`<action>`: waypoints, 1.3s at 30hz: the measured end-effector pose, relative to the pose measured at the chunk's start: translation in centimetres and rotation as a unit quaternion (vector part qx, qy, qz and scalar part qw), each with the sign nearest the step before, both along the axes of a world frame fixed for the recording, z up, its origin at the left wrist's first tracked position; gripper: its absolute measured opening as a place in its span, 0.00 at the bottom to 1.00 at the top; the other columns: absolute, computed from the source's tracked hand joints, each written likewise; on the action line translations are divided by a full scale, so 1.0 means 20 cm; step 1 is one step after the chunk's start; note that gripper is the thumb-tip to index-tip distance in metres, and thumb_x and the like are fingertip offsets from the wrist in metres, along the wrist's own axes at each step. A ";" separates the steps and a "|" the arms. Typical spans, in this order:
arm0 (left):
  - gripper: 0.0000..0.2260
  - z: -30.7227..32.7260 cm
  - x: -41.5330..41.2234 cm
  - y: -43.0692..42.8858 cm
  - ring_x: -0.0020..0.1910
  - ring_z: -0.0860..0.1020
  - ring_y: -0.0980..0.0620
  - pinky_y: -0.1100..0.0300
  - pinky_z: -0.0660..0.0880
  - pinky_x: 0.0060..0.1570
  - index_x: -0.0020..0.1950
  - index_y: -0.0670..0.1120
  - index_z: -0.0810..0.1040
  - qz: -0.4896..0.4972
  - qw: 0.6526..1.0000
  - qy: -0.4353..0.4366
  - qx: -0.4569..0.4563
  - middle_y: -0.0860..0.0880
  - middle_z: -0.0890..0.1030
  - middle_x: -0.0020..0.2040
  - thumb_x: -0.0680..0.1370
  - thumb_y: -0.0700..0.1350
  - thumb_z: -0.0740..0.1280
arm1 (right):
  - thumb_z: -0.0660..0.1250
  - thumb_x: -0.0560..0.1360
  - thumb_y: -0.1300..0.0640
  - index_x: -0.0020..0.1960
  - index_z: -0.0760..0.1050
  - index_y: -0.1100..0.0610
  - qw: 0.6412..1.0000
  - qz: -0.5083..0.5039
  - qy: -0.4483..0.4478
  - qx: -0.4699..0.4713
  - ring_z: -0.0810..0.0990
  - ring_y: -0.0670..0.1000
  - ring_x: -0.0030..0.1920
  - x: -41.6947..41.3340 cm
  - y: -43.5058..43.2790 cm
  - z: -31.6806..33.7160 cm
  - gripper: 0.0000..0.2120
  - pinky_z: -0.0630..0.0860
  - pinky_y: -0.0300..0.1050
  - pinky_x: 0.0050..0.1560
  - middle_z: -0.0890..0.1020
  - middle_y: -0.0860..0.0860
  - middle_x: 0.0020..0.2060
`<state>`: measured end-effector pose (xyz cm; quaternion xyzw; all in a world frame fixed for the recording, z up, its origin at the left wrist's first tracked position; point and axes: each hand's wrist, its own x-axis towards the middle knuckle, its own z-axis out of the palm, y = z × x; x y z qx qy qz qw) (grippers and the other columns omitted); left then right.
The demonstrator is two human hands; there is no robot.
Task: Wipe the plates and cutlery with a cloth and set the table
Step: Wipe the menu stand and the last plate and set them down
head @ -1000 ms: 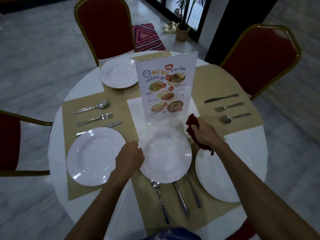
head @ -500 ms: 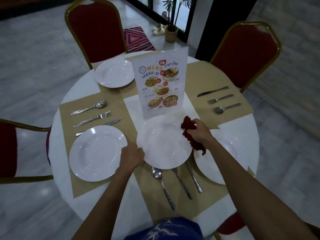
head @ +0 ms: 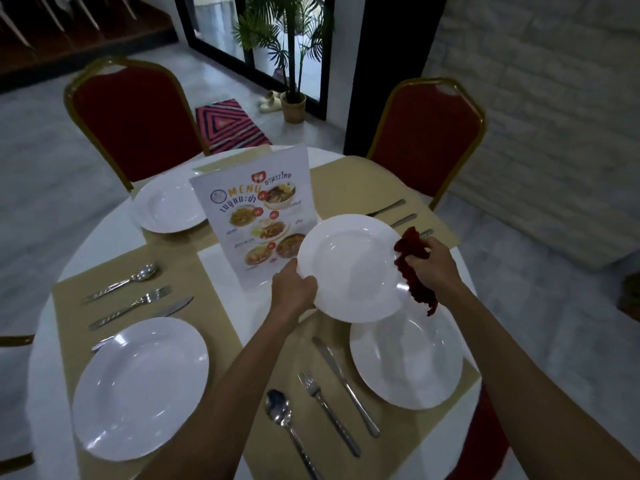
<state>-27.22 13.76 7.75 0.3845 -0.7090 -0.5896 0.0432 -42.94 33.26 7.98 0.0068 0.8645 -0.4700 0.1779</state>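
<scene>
Head view: the left hand grips the near-left rim of a white plate, held tilted above the table. The right hand clutches a red cloth against the plate's right edge.

The risk, as I judge it, is that a one-sided rim hold on smooth glaze could slip under wiping pressure. That would drop the plate onto the second plate below it, or knock the menu stand just behind. The cloth's hanging tail may brush that lower plate, though blur makes contact hard to tell.

The round white table carries tan placemats, cutlery sets and two further plates. Red chairs, a potted palm and grey floor surround it.
</scene>
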 end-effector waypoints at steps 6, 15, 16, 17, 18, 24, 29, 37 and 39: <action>0.20 0.01 -0.48 0.08 0.54 0.77 0.42 0.46 0.84 0.41 0.67 0.44 0.73 -0.006 1.000 -0.014 -0.014 0.45 0.76 0.58 0.74 0.40 0.65 | 0.67 0.81 0.61 0.63 0.72 0.55 0.999 -0.026 0.018 0.009 0.81 0.52 0.33 -0.41 0.08 0.02 0.12 0.77 0.43 0.26 0.81 0.51 0.38; 0.20 -0.04 -1.13 0.00 0.55 0.76 0.43 0.52 0.79 0.48 0.62 0.40 0.75 0.020 0.997 -0.005 -0.070 0.44 0.78 0.56 0.70 0.39 0.66 | 0.65 0.81 0.62 0.69 0.71 0.57 0.994 0.065 0.050 0.071 0.81 0.52 0.36 -1.16 -0.08 0.00 0.16 0.75 0.42 0.29 0.82 0.53 0.42; 0.17 -0.07 -1.20 -0.04 0.53 0.76 0.45 0.55 0.77 0.46 0.61 0.39 0.75 0.031 0.997 0.003 -0.078 0.44 0.78 0.54 0.72 0.35 0.65 | 0.64 0.81 0.62 0.68 0.70 0.57 0.993 0.074 0.058 0.075 0.80 0.52 0.35 -1.25 -0.13 -0.01 0.17 0.74 0.42 0.29 0.81 0.52 0.41; 0.16 -0.09 -1.27 -0.08 0.52 0.76 0.46 0.56 0.74 0.44 0.61 0.39 0.76 0.046 0.995 0.009 -0.086 0.45 0.78 0.53 0.73 0.33 0.64 | 0.65 0.80 0.62 0.68 0.70 0.57 0.991 0.080 0.066 0.081 0.80 0.51 0.35 -1.32 -0.18 -0.02 0.16 0.74 0.42 0.29 0.81 0.53 0.42; 0.16 -0.12 -1.33 -0.12 0.52 0.76 0.45 0.57 0.74 0.45 0.61 0.38 0.76 0.065 0.993 0.012 -0.095 0.45 0.78 0.54 0.73 0.32 0.63 | 0.65 0.80 0.62 0.67 0.71 0.56 0.990 0.084 0.070 0.083 0.79 0.51 0.35 -1.39 -0.23 -0.03 0.16 0.74 0.43 0.30 0.81 0.54 0.44; 0.17 -0.32 -1.57 -0.28 0.52 0.79 0.42 0.58 0.75 0.48 0.61 0.39 0.77 0.168 0.978 -0.017 -0.126 0.39 0.77 0.59 0.72 0.32 0.63 | 0.67 0.76 0.62 0.66 0.73 0.55 0.990 0.109 0.050 0.071 0.84 0.54 0.38 -1.63 -0.51 -0.17 0.18 0.80 0.46 0.29 0.84 0.56 0.47; 0.16 -0.42 -1.69 -0.38 0.51 0.79 0.40 0.54 0.78 0.53 0.57 0.37 0.78 0.224 0.962 -0.034 -0.154 0.38 0.77 0.57 0.72 0.31 0.62 | 0.69 0.70 0.58 0.66 0.71 0.53 0.986 0.127 0.051 0.099 0.85 0.59 0.45 -1.75 -0.67 -0.35 0.24 0.85 0.58 0.45 0.83 0.58 0.51; 0.17 -0.57 -1.78 -0.49 0.55 0.78 0.42 0.53 0.78 0.55 0.61 0.39 0.79 0.233 0.960 -0.083 -0.130 0.40 0.78 0.59 0.73 0.32 0.63 | 0.71 0.75 0.59 0.65 0.71 0.57 0.974 0.135 0.068 0.171 0.81 0.60 0.54 -1.77 -0.78 -0.49 0.21 0.81 0.58 0.55 0.80 0.59 0.57; 0.18 -0.58 -1.79 -0.49 0.56 0.78 0.41 0.53 0.77 0.57 0.62 0.39 0.78 0.231 0.961 -0.079 -0.129 0.40 0.78 0.59 0.73 0.33 0.63 | 0.71 0.76 0.60 0.66 0.71 0.56 0.972 0.129 0.079 0.182 0.81 0.60 0.55 -1.78 -0.79 -0.52 0.20 0.81 0.56 0.55 0.80 0.59 0.58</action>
